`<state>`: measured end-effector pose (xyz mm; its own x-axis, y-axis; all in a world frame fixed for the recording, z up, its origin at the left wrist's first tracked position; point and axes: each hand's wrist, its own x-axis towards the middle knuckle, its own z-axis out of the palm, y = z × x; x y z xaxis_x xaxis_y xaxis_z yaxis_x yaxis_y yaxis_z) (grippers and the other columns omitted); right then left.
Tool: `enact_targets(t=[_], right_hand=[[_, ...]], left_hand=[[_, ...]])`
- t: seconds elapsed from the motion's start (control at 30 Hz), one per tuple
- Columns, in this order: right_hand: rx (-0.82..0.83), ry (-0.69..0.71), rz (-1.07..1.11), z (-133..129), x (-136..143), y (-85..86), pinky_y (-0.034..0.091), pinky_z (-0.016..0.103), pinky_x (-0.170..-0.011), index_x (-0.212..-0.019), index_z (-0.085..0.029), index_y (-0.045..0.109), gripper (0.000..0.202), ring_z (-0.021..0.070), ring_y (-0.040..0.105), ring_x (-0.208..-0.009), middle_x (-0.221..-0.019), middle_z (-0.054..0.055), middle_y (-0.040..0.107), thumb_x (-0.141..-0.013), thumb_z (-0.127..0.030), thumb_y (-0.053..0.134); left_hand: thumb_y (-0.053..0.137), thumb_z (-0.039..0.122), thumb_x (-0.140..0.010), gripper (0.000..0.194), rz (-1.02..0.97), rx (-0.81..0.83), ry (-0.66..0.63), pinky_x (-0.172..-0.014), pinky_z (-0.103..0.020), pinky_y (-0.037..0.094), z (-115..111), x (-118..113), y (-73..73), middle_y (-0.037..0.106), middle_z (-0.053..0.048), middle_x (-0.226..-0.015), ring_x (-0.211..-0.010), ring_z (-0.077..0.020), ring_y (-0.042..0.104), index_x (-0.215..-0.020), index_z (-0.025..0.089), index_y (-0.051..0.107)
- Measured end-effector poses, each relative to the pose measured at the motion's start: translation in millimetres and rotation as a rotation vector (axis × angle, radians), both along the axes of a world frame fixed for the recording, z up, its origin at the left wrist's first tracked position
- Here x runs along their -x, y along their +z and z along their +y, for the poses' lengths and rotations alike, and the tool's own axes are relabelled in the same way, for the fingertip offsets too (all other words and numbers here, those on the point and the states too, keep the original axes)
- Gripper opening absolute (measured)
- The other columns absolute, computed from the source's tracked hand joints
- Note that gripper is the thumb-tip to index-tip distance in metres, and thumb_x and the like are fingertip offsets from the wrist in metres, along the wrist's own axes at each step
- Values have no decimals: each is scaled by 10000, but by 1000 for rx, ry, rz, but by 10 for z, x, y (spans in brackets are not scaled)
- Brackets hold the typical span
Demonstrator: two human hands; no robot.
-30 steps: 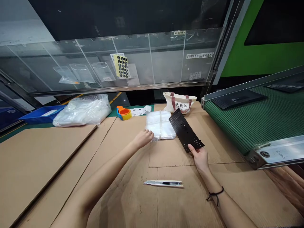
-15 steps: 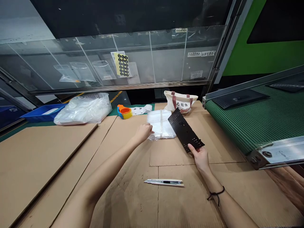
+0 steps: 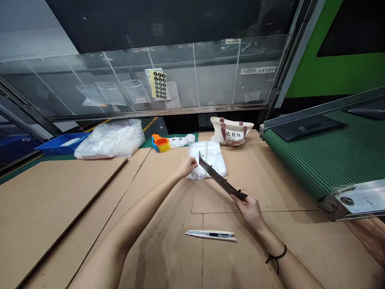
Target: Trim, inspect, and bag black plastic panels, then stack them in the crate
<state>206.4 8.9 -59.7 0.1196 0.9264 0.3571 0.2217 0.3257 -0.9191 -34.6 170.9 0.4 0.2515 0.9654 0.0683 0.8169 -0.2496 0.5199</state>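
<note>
My right hand (image 3: 249, 208) grips one end of a thin black perforated panel (image 3: 221, 180). The panel is turned almost edge-on, and its far end rises in front of a strapped stack of clear plastic bags (image 3: 215, 158). At the left edge of that stack, my left hand (image 3: 187, 166) is closed with its fingers curled together near the panel's far end. Whatever those fingers may pinch is hidden. A utility knife (image 3: 210, 235) lies on the cardboard (image 3: 168, 208) nearer to me.
On the right, a green conveyor belt (image 3: 313, 160) carries black panels (image 3: 309, 126). A cloth bag (image 3: 231, 132), tape dispenser (image 3: 161, 143), large plastic bundle (image 3: 111, 138) and blue tray (image 3: 58, 144) line the back. A raised cardboard sheet (image 3: 60, 192) lies left.
My right hand has turned the black panel from showing its broad face to nearly edge-on and brought it left, closer to my left hand. The left hand stays closed beside the bags.
</note>
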Motion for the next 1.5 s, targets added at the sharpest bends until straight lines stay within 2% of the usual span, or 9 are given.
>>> enact_targets(t=[0.23, 0.37, 0.5, 0.63, 0.77, 1.0, 1.23, 1.4, 1.5], right_hand=[[39, -5, -268, -21, 10, 11, 496, 274, -513, -858, -202, 674, 308, 213, 649, -577, -672, 24, 702, -863, -475, 532], [83, 2, -190, 8, 10, -51, 532, 304, -611, -895, -198, 673, 311, 261, 693, -744, -744, 51, 731, -846, -483, 560], [141, -57, 0, 50, 20, -100, 555, 377, -741, -941, -158, 688, 407, 306, 704, -868, -906, 114, 758, -774, -525, 635], [159, -90, 75, 66, 57, -131, 560, 414, -773, -957, -126, 692, 497, 319, 708, -882, -981, 159, 748, -738, -571, 653], [164, -132, 142, 60, 82, -144, 550, 421, -814, -957, -123, 693, 515, 314, 698, -926, -1007, 163, 742, -724, -580, 665], [192, -171, 215, 71, 77, -133, 535, 435, -823, -943, -133, 704, 530, 310, 695, -894, -968, 146, 752, -670, -587, 707], [234, -172, 462, 18, 18, 98, 504, 445, -912, -923, -151, 715, 524, 295, 679, -962, -1009, 114, 748, -583, -540, 803], [606, 162, 985, -270, 39, 353, 563, 387, -846, -879, -152, 734, 424, 263, 711, -909, -904, 90, 768, -527, -326, 893], [740, 190, 1176, -476, 173, 317, 583, 268, -785, -842, -154, 748, 354, 202, 725, -864, -854, 69, 775, -537, -263, 891]], left_hand=[[564, 305, -912, 191, -409, 71, 238, -644, -284, 517, 142, 41, 3, 619, 10, -738, -630, -107, 593, -873, 123, 605], [532, 350, -929, 260, -544, 67, 329, -663, -298, 541, 251, -11, 19, 632, -41, -935, -750, -130, 619, -1057, 130, 584], [542, 355, -921, 255, -504, 59, 297, -655, -295, 525, 239, -77, 29, 619, -33, -913, -730, -126, 598, -1038, 132, 584], [622, 289, -861, 155, -359, 22, 203, -676, -295, 483, 152, -81, 57, 587, 5, -759, -692, -126, 561, -832, 139, 599], [665, 231, -788, 173, -257, -70, 242, -681, -289, 424, 179, -7, 122, 537, 21, -655, -677, -142, 528, -685, 164, 544], [325, 320, -928, 309, -201, -246, 415, -587, -276, 326, 252, 196, 324, 521, -14, -650, -663, -182, 507, -687, 195, 473], [522, 250, -815, 189, -99, -210, 78, -606, -261, 349, 9, 158, 341, 592, -14, -672, -681, -178, 542, -637, 196, 490], [492, 254, -853, 154, -72, -186, -23, -570, -245, 353, -163, 108, 286, 585, 5, -627, -619, -160, 545, -720, 188, 534], [505, 264, -867, 138, -31, -215, -65, -578, -240, 340, -307, 105, 265, 587, 6, -648, -616, -151, 538, -771, 186, 565]])
